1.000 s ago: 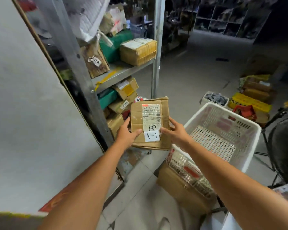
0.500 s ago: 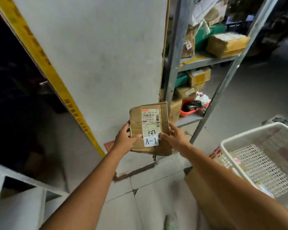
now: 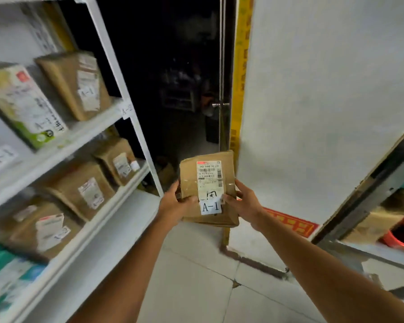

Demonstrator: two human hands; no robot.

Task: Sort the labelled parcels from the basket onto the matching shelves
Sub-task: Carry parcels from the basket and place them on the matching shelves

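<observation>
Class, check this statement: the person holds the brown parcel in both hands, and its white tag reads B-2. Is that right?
Not quite. The head view shows the tag reads A-1, not B-2. The rest stands: the left hand and right hand both hold the brown parcel.

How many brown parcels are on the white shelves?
4 brown parcels: one on the upper shelf beside the green-white box, three on the shelf below. More may hide behind.
</observation>
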